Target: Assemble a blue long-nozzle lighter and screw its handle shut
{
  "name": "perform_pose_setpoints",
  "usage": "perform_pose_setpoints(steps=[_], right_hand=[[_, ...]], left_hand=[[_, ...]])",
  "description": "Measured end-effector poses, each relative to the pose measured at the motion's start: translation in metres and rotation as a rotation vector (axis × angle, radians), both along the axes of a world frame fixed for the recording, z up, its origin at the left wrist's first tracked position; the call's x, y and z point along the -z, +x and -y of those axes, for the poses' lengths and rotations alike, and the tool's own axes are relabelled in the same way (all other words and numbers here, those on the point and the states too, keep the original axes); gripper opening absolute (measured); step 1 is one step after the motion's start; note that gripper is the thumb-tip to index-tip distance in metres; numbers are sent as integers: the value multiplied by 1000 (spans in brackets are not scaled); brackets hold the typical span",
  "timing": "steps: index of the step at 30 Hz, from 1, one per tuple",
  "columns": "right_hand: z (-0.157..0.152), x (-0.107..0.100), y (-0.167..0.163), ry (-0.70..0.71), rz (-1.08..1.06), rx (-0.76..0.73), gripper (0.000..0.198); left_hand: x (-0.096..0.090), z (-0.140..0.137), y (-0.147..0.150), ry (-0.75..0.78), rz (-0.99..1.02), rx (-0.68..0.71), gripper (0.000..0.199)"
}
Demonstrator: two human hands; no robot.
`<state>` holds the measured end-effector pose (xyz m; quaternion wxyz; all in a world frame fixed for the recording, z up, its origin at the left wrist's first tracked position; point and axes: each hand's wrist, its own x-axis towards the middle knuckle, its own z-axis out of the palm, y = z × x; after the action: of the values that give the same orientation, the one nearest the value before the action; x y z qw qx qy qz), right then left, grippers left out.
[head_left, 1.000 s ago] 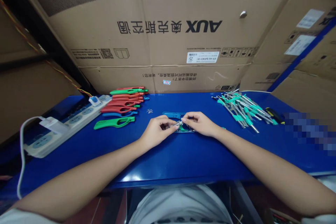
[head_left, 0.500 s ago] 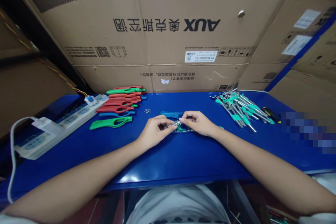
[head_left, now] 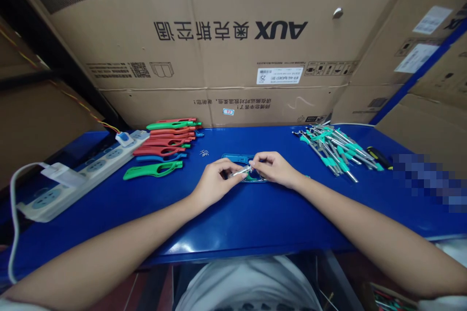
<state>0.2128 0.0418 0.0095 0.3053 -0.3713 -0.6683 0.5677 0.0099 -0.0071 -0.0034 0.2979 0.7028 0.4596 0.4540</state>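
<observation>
Over the middle of the blue table, my left hand [head_left: 212, 181] is closed around a small silvery, partly clear tube-like piece [head_left: 241, 172]. The fingertips of my right hand [head_left: 276, 169] pinch together at the right end of this piece; whether they also grip a thin wire there is too small to tell. Just beneath both hands lies a blue plastic lighter casing [head_left: 233, 157], open side up, with something green and a thin pale wire inside. My fingers hide part of it.
Left of my hands lie several red, green and blue lighter handles [head_left: 170, 143], beside a white power strip [head_left: 93, 167]. Tiny screws [head_left: 204, 153] sit nearby. At right are a pile of metal rods with green parts [head_left: 337, 150] and a black-yellow screwdriver [head_left: 379, 158]. Cardboard [head_left: 226, 58] walls the back.
My hands stay together at the same spot, and the silvery piece has turned slightly and shows more clearly. The whole view has shifted a little.
</observation>
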Motion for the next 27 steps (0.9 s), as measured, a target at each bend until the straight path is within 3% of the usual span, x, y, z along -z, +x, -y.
perform_pose_setpoints(steps=[10, 15, 18, 27], right_hand=[[-6, 3, 3, 10, 4, 1, 53], [-11, 0, 13, -16, -7, 18, 49], [-14, -2, 18, -22, 13, 27, 49], [-16, -1, 19, 27, 93, -29, 54]], left_hand=[[-5, 0, -5, 42, -85, 4, 18], [-12, -1, -14, 141, -244, 5, 22], [-14, -2, -17, 184, -358, 27, 14], [-15, -3, -19, 155, -496, 59, 11]])
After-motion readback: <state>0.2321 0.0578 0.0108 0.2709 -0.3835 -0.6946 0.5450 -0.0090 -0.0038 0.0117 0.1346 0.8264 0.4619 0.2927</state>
